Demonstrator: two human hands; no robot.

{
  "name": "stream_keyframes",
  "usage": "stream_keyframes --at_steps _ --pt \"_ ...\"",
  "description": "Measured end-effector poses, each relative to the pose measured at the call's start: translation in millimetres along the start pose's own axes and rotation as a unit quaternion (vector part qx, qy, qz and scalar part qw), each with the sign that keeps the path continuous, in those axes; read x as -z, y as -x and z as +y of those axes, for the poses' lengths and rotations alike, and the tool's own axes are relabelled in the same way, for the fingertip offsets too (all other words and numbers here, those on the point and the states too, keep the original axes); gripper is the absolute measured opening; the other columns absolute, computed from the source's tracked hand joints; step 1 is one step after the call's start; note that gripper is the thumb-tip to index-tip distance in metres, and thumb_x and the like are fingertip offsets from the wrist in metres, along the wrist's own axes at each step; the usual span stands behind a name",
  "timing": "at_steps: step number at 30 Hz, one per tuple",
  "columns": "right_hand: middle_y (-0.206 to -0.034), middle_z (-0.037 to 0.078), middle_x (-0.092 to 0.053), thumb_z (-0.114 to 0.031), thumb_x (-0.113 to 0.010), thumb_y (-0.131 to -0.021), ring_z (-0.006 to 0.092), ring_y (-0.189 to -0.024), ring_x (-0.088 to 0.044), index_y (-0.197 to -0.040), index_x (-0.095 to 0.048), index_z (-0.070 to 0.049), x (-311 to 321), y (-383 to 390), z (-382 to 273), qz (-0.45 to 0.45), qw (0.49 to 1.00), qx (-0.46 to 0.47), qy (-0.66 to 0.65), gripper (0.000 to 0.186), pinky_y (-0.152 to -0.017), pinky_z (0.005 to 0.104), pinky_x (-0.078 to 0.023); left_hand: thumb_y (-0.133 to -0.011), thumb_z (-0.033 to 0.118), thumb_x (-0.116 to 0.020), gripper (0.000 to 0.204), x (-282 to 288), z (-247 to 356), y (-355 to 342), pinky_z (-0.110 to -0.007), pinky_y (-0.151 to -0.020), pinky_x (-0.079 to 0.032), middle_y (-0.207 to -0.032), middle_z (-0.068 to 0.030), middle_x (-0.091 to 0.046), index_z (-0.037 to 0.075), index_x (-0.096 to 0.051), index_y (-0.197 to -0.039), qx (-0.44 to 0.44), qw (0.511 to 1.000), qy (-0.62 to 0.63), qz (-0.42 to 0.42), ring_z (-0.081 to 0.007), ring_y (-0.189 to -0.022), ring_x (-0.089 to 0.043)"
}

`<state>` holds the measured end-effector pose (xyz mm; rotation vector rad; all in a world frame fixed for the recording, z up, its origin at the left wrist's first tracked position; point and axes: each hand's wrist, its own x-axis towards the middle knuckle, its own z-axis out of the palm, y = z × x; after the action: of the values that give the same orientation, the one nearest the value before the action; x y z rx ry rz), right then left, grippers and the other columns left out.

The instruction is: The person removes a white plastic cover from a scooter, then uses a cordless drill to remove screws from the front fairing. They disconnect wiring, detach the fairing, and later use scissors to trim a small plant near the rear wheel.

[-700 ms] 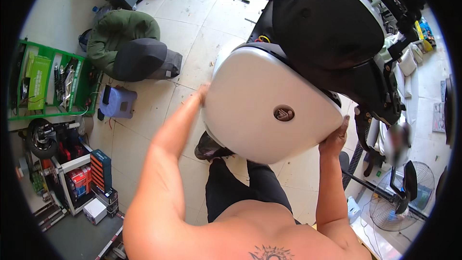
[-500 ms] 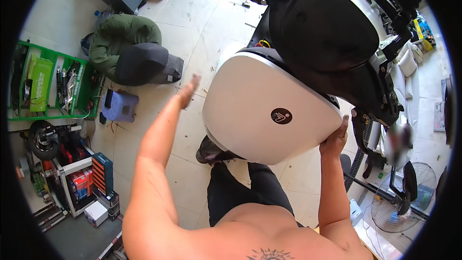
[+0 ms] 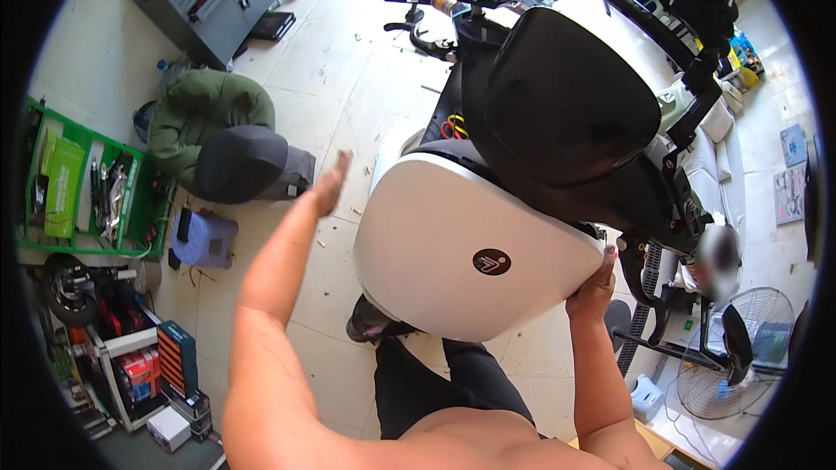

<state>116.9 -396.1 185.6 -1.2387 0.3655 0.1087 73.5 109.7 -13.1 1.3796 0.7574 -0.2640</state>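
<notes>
A large white rounded backrest shell (image 3: 435,235) with a round black emblem (image 3: 491,262) fills the middle, in front of me. It is part of what looks like a powered wheelchair with a padded black seat (image 3: 575,96) behind the shell. My right hand (image 3: 594,285) holds the shell's right corner; the thumb side shows along the edge, and its other fingers are partly hidden. Off to the left of the shell, my left hand (image 3: 331,184) is raised in the air with fingers stretched out, touching nothing. Red and yellow wires (image 3: 454,126) show at the shell's upper left edge.
At the left sit a dark grey headrest-shaped cushion (image 3: 242,164), a green jacket (image 3: 205,113), a purple stool (image 3: 205,239) and a green rack (image 3: 96,249). A grey cabinet (image 3: 222,13) stands at the far left. A wire fan (image 3: 740,352) is at the right.
The view has tilted up, so the shell and seat sit lower in the picture. My left hand stays outstretched beside the shell, and my right hand keeps the same corner.
</notes>
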Motion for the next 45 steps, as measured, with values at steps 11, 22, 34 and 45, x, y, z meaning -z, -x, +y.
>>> stream_keyframes --at_steps 11,22,34,45 --pt "-0.096 0.010 -0.066 -0.048 -0.046 -0.098 0.0222 -0.084 -0.067 -0.103 -0.057 -0.002 29.4 0.4 7.4 -0.094 0.991 -0.085 0.052 0.047 -0.074 0.0357 -0.055 -0.085 0.079 -0.029 0.095 -33.1 -64.5 57.4 -0.042 -0.116 -0.017 -0.157 -0.0169 -0.019 0.011 -0.025 -0.151 0.118 0.986 0.103 -0.064 -0.0275 -0.145 -0.017" --pt "-0.053 0.004 -0.044 -0.039 -0.054 -0.094 0.0162 -0.047 -0.042 -0.073 -0.048 -0.003 51.2 103.6 20.1 -0.105 0.983 0.028 0.148 0.042 -0.045 0.0315 -0.033 -0.075 0.021 -0.064 0.032 -20.8 -30.8 331.0 -0.037 -0.079 -0.047 -0.088 -0.0126 -0.066 -0.005 -0.063 -0.094 -0.197 0.966 0.127 -0.109 -0.0252 -0.083 -0.062" --pt "-0.085 0.007 -0.058 -0.026 -0.054 -0.096 0.0148 -0.080 -0.054 -0.088 -0.060 0.000 130.3 271.5 -35.7 -0.012 0.900 0.188 0.393 0.028 -0.074 0.0261 -0.042 -0.065 0.007 -0.066 0.016 -67.1 -57.4 393.6 -0.028 -0.053 -0.030 -0.063 -0.0006 -0.042 0.001 -0.051 -0.064 -0.192 0.929 0.065 -0.310 -0.0101 -0.060 -0.040" --pt "-0.086 0.016 -0.067 -0.020 -0.075 -0.075 0.0327 -0.077 -0.064 -0.099 -0.070 -0.007 100.5 400.9 -110.9 -0.340 0.693 -0.081 0.630 0.028 -0.070 0.0365 -0.051 -0.074 0.031 -0.077 0.043 -166.3 -76.4 459.5 -0.037 -0.057 -0.028 -0.062 -0.0084 -0.034 0.003 -0.045 -0.066 -0.296 0.860 -0.093 -0.406 -0.0214 -0.060 -0.034"
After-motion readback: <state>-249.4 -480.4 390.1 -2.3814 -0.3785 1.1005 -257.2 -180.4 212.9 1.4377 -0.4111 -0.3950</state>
